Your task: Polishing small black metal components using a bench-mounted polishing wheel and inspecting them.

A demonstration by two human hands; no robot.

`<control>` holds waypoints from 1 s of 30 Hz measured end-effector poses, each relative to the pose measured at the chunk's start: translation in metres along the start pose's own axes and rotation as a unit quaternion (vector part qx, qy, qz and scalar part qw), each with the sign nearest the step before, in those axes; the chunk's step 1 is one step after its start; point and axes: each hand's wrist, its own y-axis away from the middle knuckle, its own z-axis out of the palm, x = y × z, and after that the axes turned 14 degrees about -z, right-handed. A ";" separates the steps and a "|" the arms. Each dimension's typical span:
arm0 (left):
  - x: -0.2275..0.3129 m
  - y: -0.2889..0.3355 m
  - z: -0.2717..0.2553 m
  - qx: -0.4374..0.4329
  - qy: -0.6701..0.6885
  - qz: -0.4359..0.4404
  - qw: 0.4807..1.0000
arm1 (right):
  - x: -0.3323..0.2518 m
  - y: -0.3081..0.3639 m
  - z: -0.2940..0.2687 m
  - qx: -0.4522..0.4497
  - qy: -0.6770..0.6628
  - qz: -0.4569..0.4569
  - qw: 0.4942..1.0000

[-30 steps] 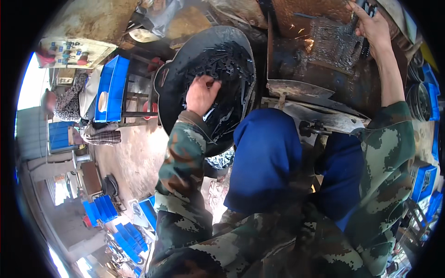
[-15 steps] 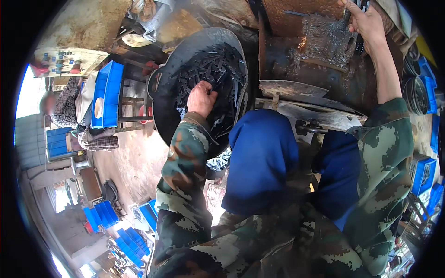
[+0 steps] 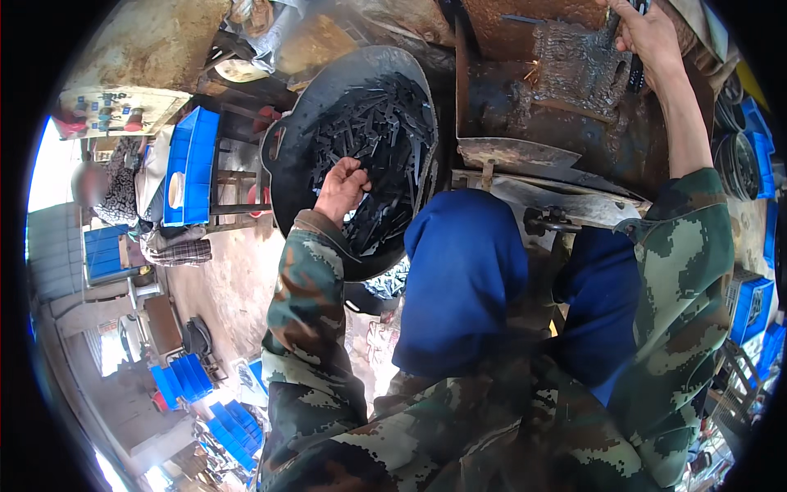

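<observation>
My left hand (image 3: 343, 190) is over a black basin (image 3: 288, 184), its fingers curled together. Whether a piece is pinched in them is hard to make out. Below and beyond it lies a heap of thin dark metal strips (image 3: 385, 123) that look like small blade blanks. At the upper right, my right hand (image 3: 649, 39) is closed around something dark at the top edge, mostly hidden by the fingers. Beside that hand is a rusty metal tray-like housing (image 3: 492, 115) with a lumpy, wet-looking grey crust (image 3: 578, 74). Small orange sparks glow at the crust's left edge.
A blue bin (image 3: 188, 164) rests on a stand left of the basin. Under the basin sits a second container of shiny metal pieces (image 3: 389, 283). My blue-covered knee (image 3: 463, 279) is close to the basin's right side. A person (image 3: 119, 176) is at the far left.
My left hand has shifted left and slightly nearer over the basin, uncovering more of the strips. My right hand has stayed almost in place, moving up slightly.
</observation>
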 end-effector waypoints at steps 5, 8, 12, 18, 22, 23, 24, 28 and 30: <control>0.002 0.014 0.000 0.006 0.053 -0.031 0.998 | 0.003 -0.003 0.001 -0.004 0.010 0.028 1.000; 0.006 0.023 0.005 -0.001 0.059 -0.035 0.998 | 0.005 -0.004 -0.001 -0.006 0.017 0.023 1.000; -0.001 0.018 -0.002 -0.043 0.021 0.015 0.999 | -0.003 -0.003 0.000 -0.004 0.020 0.021 1.000; 0.013 0.029 0.013 -0.074 0.089 0.060 0.991 | -0.010 -0.002 -0.002 0.010 0.028 0.050 0.998; 0.011 0.035 0.002 -0.037 0.085 0.082 0.992 | 0.003 -0.001 0.004 -0.007 0.005 -0.002 1.000; 0.010 0.032 0.002 -0.040 0.087 0.082 0.992 | 0.002 -0.003 0.001 -0.007 0.009 0.002 1.000; 0.007 0.028 0.002 -0.038 0.097 0.102 0.989 | 0.001 -0.005 -0.001 -0.006 0.013 0.007 1.000; 0.012 0.030 -0.003 -0.011 0.104 0.063 0.993 | 0.005 -0.004 0.001 -0.011 -0.003 0.014 1.000; 0.015 0.027 0.001 0.033 0.061 0.047 0.997 | 0.009 -0.004 -0.002 -0.011 0.002 0.004 1.000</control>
